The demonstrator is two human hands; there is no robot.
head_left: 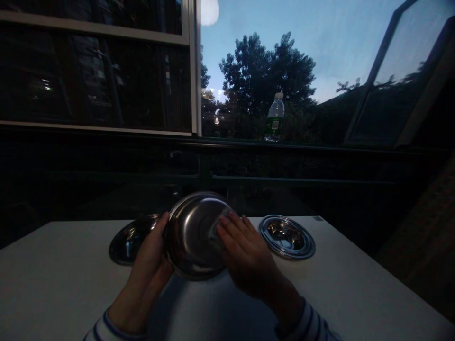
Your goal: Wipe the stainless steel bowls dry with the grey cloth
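Observation:
A stainless steel bowl (195, 232) is held up and tilted over the table, in front of me. My left hand (151, 251) grips it by its left side, with the thumb along the edge. Against the bowl's right part lie the fingers of my right hand (245, 248), fairly straight and close together. Under those fingertips shows the edge of a thin greyish pad (214, 228); the rest of it is hidden, and its material is hard to make out. Behind my left hand sits another shiny steel bowl (124, 244), partly covered by the hand.
Steel bowls with wide rims (287, 237), seemingly stacked, stand on the white table (355, 289) at right. A clear plastic bottle with a green label (275, 121) is on the window sill beyond. The room is dim.

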